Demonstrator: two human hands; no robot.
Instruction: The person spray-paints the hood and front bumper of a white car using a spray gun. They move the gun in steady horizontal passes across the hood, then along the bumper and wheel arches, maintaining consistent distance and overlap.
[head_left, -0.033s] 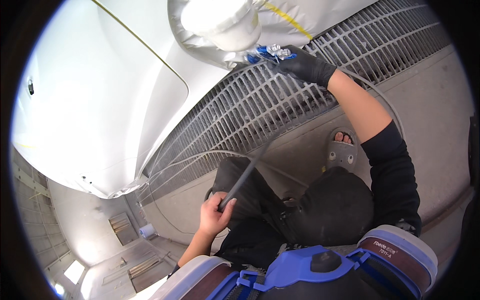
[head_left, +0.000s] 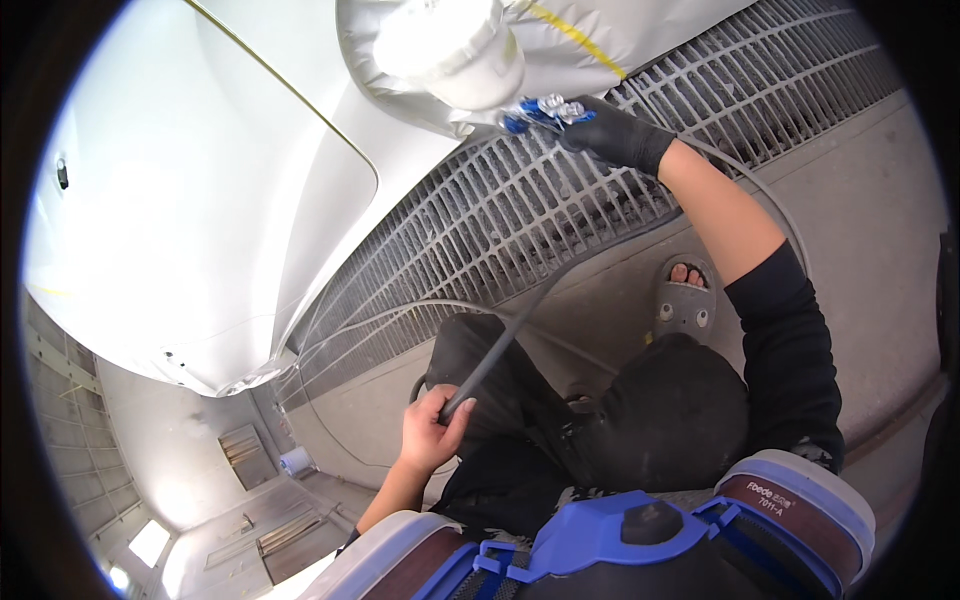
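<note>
In my gloved right hand (head_left: 625,138) is a blue paint spray gun (head_left: 548,112) with silver knobs, the fingers wrapped round its handle. A white paint cup (head_left: 450,50) sits on top of the gun, in front of the white car body (head_left: 210,200). The gun's front is hidden behind the cup. My bare left hand (head_left: 433,428) is closed round a dark air hose (head_left: 505,340) by my left knee. From there the hose bends up and right across the floor toward my right forearm.
White masking sheet with a yellow strip (head_left: 575,38) covers part of the car. Below it runs a metal floor grate (head_left: 500,220). A thinner grey hose (head_left: 400,308) lies across the floor. My sandalled foot (head_left: 685,300) stands beside the grate. My respirator (head_left: 620,545) fills the bottom edge.
The spray gun and its cup have shifted slightly right and down with my right hand. More of the dark hose's bend now shows. My left hand has barely moved.
</note>
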